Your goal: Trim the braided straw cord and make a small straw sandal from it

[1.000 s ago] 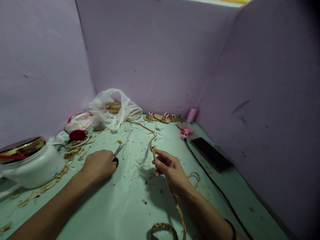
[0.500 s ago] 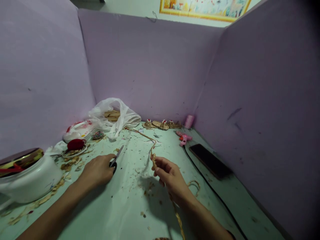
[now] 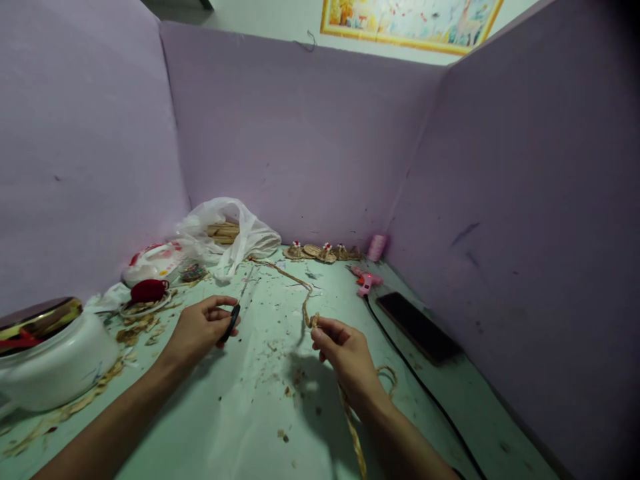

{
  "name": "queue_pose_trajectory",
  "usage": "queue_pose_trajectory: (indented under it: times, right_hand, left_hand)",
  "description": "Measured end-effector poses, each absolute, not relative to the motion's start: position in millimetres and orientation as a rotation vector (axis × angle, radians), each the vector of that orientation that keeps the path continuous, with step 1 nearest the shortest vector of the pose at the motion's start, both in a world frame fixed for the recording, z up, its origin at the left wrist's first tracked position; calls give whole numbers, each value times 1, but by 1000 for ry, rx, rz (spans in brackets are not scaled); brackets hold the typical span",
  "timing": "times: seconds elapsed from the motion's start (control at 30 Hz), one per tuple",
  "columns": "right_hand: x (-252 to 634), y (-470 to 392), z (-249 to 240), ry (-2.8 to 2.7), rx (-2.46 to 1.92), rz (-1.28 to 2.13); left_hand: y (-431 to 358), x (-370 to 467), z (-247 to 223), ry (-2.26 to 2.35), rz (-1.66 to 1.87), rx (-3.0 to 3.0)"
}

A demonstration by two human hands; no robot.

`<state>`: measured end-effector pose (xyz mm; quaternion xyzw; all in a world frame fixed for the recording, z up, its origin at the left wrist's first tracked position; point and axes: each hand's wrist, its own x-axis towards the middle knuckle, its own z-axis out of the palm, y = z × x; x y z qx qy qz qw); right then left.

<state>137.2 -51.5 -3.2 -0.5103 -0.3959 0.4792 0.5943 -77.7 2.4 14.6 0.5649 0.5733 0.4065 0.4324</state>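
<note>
My left hand (image 3: 207, 325) is closed on the black handle of a pair of scissors (image 3: 231, 323), lifted off the table with the thin blades pointing away from me. In the middle, my right hand (image 3: 345, 350) pinches a braided straw cord (image 3: 306, 300) between thumb and fingertips. From that pinch the cord winds back toward the plastic bag. Another stretch of it runs under my right wrist toward the near edge, and a loop shows to the right of the wrist. My palm hides part of the cord.
A white pot (image 3: 55, 360) and a red pincushion-like thing (image 3: 149, 291) stand left, among straw scraps. Behind are a plastic bag (image 3: 243, 233) and small woven straw hats (image 3: 325, 252). At right lie a pink glue gun (image 3: 369, 283), its black cable, a phone (image 3: 417, 327) and a pink thread spool (image 3: 377, 247).
My left hand has raised the scissors from the tabletop and turned them more upright. My right hand has shifted slightly right, still pinching the cord.
</note>
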Motion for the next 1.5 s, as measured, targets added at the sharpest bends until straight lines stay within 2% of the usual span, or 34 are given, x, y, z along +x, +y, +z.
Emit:
queue_pose_trajectory:
  times: [0.1,0.33,0.5,0.6,0.73,0.93,1.17,1.5]
  right_hand:
    - [138,-51,-5,-892,-1155,1120]
    - [138,-53,-7,-939,-1066,1159]
    - [136,-56,-4,-1007,-1072,1194]
    - [134,-57,-2,-1014,-1142,1199]
    - [135,-57,1,-1013,-1235,1176]
    - [140,-57,1,-1087,-1313,1080]
    - [139,-57,0,-1182,-1328,1006]
    - [136,-59,3,-1260,-1389,924]
  left_hand:
    - [-3,-74,17,1308,1083,1273]
    - [-9,-74,13,1020,844,1189]
    - [-10,-73,11,885,833,1146]
    - [-14,-72,10,941,857,1362]
    - [-23,-70,8,1168,870,2040]
    - [-26,-70,-3,1113,878,2781]
    - [-21,-70,-10,1059,850,3069]
    - [-22,-71,-13,1052,852,3180]
